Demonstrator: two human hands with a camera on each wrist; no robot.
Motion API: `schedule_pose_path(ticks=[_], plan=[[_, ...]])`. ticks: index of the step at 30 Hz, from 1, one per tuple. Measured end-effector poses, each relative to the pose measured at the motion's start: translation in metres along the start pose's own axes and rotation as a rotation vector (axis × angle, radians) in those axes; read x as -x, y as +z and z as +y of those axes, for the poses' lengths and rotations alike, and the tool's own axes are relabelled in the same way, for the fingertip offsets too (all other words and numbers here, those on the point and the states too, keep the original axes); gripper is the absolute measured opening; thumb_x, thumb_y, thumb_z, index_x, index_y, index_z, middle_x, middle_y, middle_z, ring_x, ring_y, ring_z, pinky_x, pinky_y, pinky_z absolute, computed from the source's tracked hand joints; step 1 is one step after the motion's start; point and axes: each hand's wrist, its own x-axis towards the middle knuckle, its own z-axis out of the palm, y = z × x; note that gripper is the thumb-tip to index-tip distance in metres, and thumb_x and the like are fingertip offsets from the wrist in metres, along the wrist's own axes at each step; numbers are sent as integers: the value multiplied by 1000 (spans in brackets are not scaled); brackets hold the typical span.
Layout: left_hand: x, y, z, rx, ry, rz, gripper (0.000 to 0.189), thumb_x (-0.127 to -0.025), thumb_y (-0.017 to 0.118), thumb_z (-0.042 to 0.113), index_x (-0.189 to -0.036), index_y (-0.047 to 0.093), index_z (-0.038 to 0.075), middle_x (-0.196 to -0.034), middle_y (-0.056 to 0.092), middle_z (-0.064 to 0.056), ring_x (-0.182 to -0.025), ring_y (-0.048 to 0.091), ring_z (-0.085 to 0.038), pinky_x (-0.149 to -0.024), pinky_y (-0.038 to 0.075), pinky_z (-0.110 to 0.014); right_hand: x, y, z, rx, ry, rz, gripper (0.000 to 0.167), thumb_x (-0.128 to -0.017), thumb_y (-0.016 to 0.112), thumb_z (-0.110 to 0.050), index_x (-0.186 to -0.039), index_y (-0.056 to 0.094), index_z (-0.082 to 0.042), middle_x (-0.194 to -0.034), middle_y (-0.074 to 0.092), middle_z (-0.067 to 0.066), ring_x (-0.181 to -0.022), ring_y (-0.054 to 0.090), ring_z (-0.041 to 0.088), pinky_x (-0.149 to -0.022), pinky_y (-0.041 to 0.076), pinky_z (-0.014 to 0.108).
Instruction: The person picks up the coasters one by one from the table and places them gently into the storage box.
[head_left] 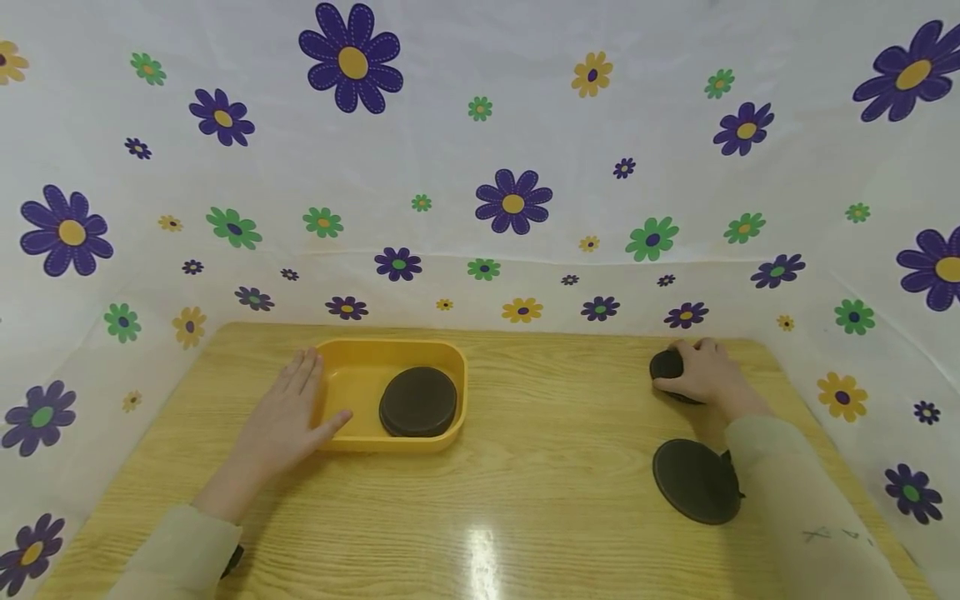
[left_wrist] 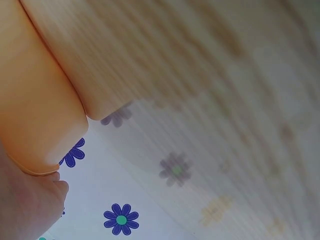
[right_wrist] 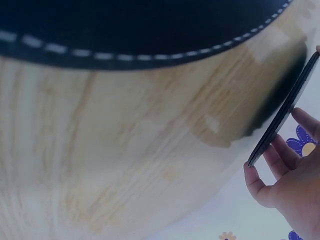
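Note:
A yellow tray (head_left: 360, 443) stands on the table at left of centre in the head view. My left hand (head_left: 281, 417) rests along its left rim, fingers straight and thumb reaching over the near left corner. In the left wrist view that hand (left_wrist: 32, 200) touches the tray's wall (left_wrist: 40, 85). Inside the tray lies a thick dark disc (head_left: 418, 402), perhaps a stack. At the back right, my right hand (head_left: 705, 371) pinches a round black coaster (head_left: 666, 367). The right wrist view shows this coaster (right_wrist: 282, 115) tilted on edge between the thumb and fingers.
Another black coaster (head_left: 697, 482) lies near the right forearm; its white-stitched edge (right_wrist: 125, 57) fills the top of the right wrist view. A white flowered cloth (head_left: 525, 125) surrounds the wooden table (head_left: 525, 483) at the back and sides.

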Motion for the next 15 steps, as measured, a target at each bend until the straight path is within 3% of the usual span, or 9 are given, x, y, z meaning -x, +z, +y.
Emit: schedule_pose_path(ticks=[7,15], plan=[[0,1,1,7,0,9,102,-104,52,63,-163,20,-14,-174,15,-33,-163,15,-50,-134,19,-60,-2,-6,-15,21,-13,21,89,-89,71,-59,-147,47,3,-137,42,48,-125,43,63,-95,51,74],[0,1,2,9,1,15,102,-104,52,63,-163,20,-14,-174,15,-33,-163,15,-50,-134,20,-60,-7,-13,-41,31,-84,55,85,-88,72,-56,-146,49,3,-136,45,45,-124,46,62,-94,53,73]])
